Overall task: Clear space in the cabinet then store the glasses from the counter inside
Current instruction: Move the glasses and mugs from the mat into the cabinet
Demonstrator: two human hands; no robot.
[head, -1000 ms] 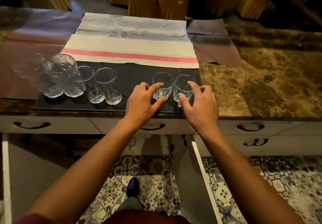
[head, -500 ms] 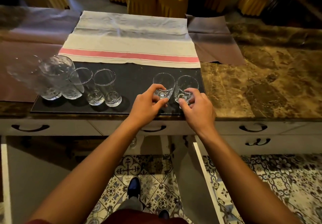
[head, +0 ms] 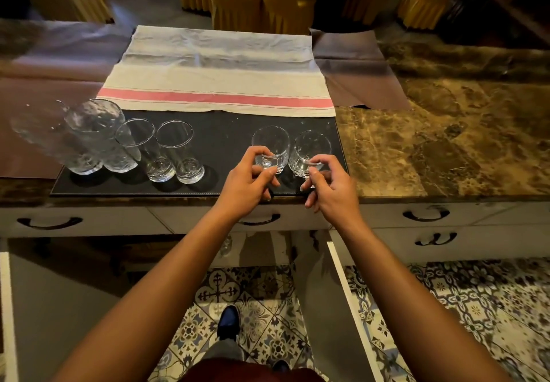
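Two short clear glasses stand side by side on the black mat (head: 220,131) near the counter's front edge. My left hand (head: 248,185) pinches the base of the left short glass (head: 272,143). My right hand (head: 330,191) pinches the base of the right short glass (head: 312,146). Further left on the mat stand two tall plain tumblers (head: 175,149) and two textured tall glasses (head: 95,131). Below the counter the open cabinet (head: 262,250) shows a dark interior, with its door (head: 342,298) swung out to my right.
A white towel with a pink stripe (head: 220,78) lies behind the mat. Brown marble counter (head: 446,143) stretches to the right. Drawers with dark handles (head: 427,215) line the front. Yellow chairs (head: 253,0) stand beyond. My shoe (head: 227,320) rests on patterned floor tiles.
Both hands have closed from spread fingers onto the bases of the two short glasses. The glasses have tilted slightly toward me.
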